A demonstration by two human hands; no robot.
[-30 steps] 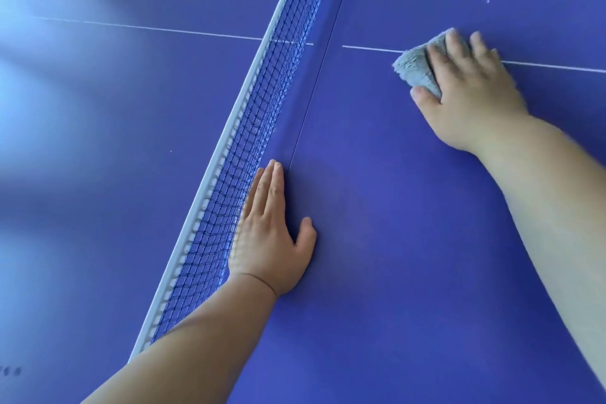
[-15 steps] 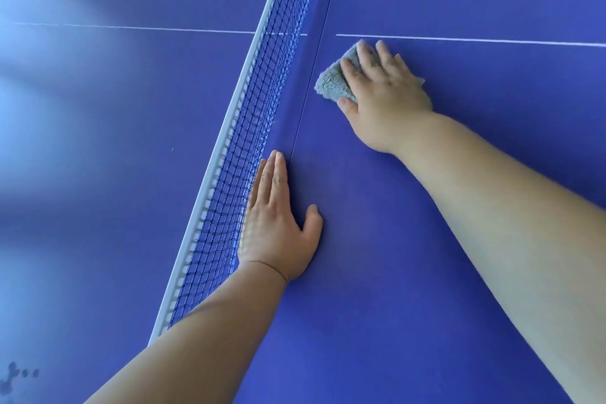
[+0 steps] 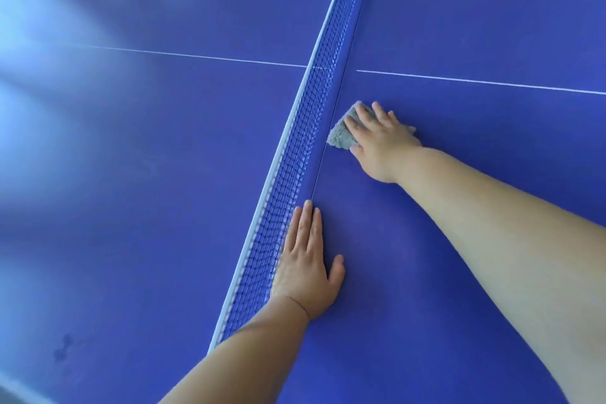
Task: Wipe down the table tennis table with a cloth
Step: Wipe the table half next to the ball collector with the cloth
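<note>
Hands number two, both flat: left hand [image 3: 306, 269] on table [image 3: 393, 338], right hand [image 3: 382, 141] pressing one cloth [image 3: 341, 136].

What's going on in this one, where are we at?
A person is wiping a blue table tennis table. The right hand presses a grey cloth flat on the surface, close beside the net and just on the near side of the white centre line. The left hand lies flat on the table, fingers straight, right alongside the net, holding nothing.
</note>
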